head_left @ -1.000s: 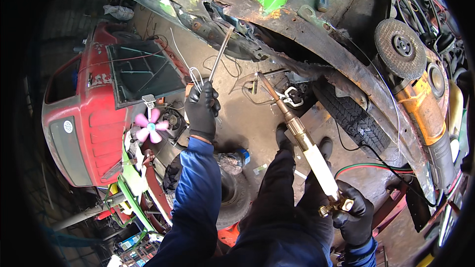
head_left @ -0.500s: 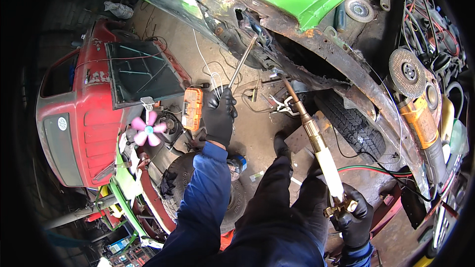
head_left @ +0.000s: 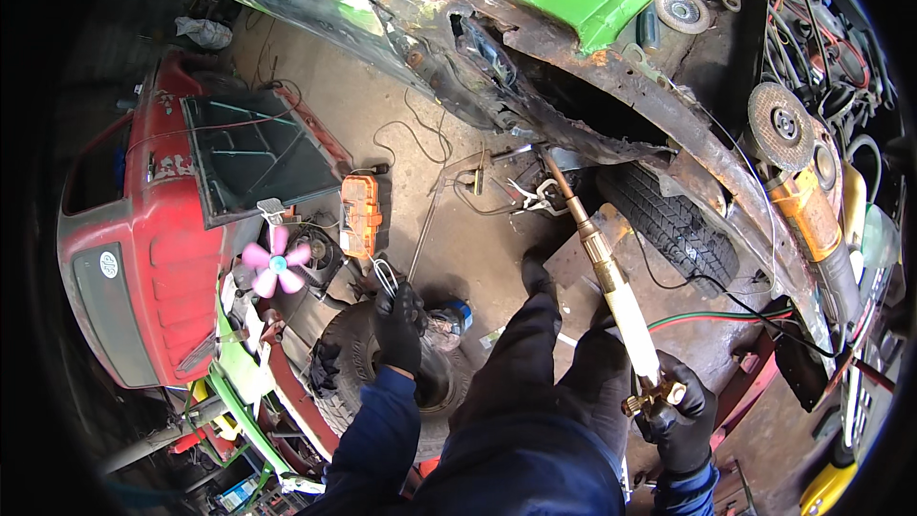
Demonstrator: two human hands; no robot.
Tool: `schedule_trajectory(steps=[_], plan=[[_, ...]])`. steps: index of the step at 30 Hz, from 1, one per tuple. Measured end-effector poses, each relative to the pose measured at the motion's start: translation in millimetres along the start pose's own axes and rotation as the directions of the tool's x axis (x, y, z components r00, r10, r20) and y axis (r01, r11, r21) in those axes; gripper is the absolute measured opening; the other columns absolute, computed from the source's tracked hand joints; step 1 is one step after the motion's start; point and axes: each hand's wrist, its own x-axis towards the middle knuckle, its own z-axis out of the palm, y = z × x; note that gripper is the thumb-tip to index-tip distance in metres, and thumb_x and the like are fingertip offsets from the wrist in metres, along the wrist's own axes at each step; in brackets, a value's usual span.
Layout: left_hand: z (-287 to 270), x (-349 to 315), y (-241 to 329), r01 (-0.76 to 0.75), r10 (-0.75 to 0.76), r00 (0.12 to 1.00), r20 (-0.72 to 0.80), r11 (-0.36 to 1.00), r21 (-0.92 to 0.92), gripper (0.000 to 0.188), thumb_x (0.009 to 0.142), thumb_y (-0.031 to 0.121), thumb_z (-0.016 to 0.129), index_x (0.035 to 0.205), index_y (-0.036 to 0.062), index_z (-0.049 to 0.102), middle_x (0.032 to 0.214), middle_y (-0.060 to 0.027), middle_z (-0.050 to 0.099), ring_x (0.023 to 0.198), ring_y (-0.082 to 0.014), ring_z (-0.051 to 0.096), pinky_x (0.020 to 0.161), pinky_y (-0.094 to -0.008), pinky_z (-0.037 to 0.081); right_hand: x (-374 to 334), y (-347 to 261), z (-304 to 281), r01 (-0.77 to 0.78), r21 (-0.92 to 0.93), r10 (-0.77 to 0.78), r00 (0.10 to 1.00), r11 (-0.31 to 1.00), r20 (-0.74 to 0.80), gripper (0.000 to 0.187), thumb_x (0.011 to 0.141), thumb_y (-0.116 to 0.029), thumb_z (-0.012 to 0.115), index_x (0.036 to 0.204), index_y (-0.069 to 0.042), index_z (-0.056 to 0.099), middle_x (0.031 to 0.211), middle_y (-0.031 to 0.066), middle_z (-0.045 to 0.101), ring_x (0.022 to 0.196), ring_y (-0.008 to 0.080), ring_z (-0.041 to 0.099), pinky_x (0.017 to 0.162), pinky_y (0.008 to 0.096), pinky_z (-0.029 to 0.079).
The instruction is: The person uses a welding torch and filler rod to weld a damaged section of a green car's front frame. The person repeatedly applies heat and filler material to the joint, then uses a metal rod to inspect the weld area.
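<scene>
My left hand (head_left: 398, 325), in a black glove, is closed on a thin metal rod (head_left: 425, 225) that points up and away. A small loop of pale wire (head_left: 385, 275) sticks out of the same fist. Below that hand lies a loose wheel (head_left: 349, 363). My right hand (head_left: 683, 420), also gloved, grips the back end of a gas torch (head_left: 611, 277) near its brass valve knobs. The torch's copper-coloured tip reaches toward the torn, rusted lower edge of a green car's fender (head_left: 659, 86). I see no flame at the tip.
An angle grinder (head_left: 807, 210) rests at the right beside the rusted panel. Locking pliers (head_left: 540, 196) lie on the floor by the car's tyre (head_left: 669, 225). An orange case (head_left: 360, 215) and a pink-bladed fan (head_left: 277, 263) stand left, near a red vehicle body (head_left: 172, 258). Cables and hoses cross the area.
My left hand has drawn back toward me and down, taking the rod and wire loop away from the fender. My right hand and the torch have stayed nearly in place.
</scene>
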Motion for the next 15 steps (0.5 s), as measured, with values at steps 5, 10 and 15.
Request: schedule_trajectory(steps=[5, 10, 15], plan=[[34.9, 13.4, 42.4, -0.095, 0.096, 0.993, 0.072, 0.995, -0.017, 0.018, 0.109, 0.026, 0.062, 0.112, 0.0087, 0.064, 0.079, 0.0011, 0.06, 0.052, -0.0059, 0.048, 0.044, -0.0232, 0.037, -7.0, -2.8, 12.9, -0.014, 0.017, 0.015, 0.999, 1.0, -0.038, 0.067, 0.087, -0.029, 0.085, 0.14, 0.005, 0.064, 0.104, 0.0044, 0.074, 0.073, 0.0056, 0.061, 0.061, 0.0232, 0.049], [59.0, 11.1, 66.9, -0.082, 0.092, 0.989, 0.116, 0.993, -0.089, 0.014, 0.106, 0.024, 0.065, 0.104, 0.0093, 0.065, 0.076, 0.0017, 0.06, 0.053, -0.0051, 0.049, 0.047, -0.0231, 0.038, -14.6, -3.2, 18.7, 0.026, 0.01, -0.025, 0.999, 1.0, -0.025, 0.069, 0.088, -0.035, 0.087, 0.141, 0.005, 0.064, 0.107, 0.0053, 0.074, 0.08, 0.0082, 0.065, 0.067, 0.0245, 0.053], [61.4, 8.4, 74.7, -0.098, 0.118, 0.98, 0.161, 0.987, -0.129, 0.017, 0.107, 0.027, 0.065, 0.108, 0.0091, 0.065, 0.077, 0.0008, 0.061, 0.053, -0.0058, 0.05, 0.046, -0.0226, 0.038, -15.8, -3.4, 23.6, 0.034, 0.024, -0.033, 0.999, 0.999, -0.033, 0.072, 0.088, -0.037, 0.088, 0.141, 0.006, 0.064, 0.111, 0.0072, 0.075, 0.092, 0.0135, 0.069, 0.081, 0.0287, 0.057]])
